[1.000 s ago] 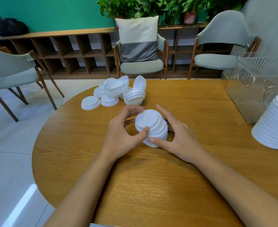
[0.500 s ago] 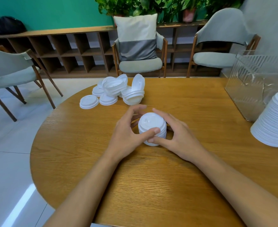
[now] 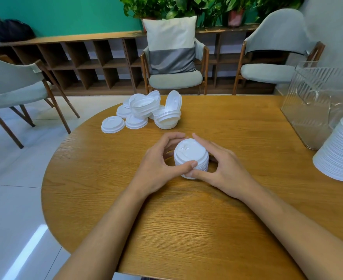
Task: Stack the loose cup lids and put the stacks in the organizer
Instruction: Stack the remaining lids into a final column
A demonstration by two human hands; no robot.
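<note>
A short stack of white cup lids (image 3: pixel 191 153) stands upright on the round wooden table (image 3: pixel 186 229) in front of me. My left hand (image 3: pixel 158 168) curls round its left side, thumb on the near edge. My right hand (image 3: pixel 225 168) cups the right side, thumb touching the stack's base. A pile of loose white lids (image 3: pixel 146 113) lies farther back, left of centre. The clear ribbed organizer (image 3: pixel 316 104) stands at the right edge. A tall leaning stack of lids (image 3: pixel 340 150) sits just in front of it.
Grey chairs stand around the table: one at the left (image 3: pixel 15 85), one with a cushion behind the table (image 3: pixel 172 57), one at the back right (image 3: pixel 275 49). Low wooden shelving (image 3: pixel 75 61) runs along the green wall.
The lid stack was tilted toward me a second ago; both hands have set it upright and closed in tighter around it. The camera view has shifted slightly.
</note>
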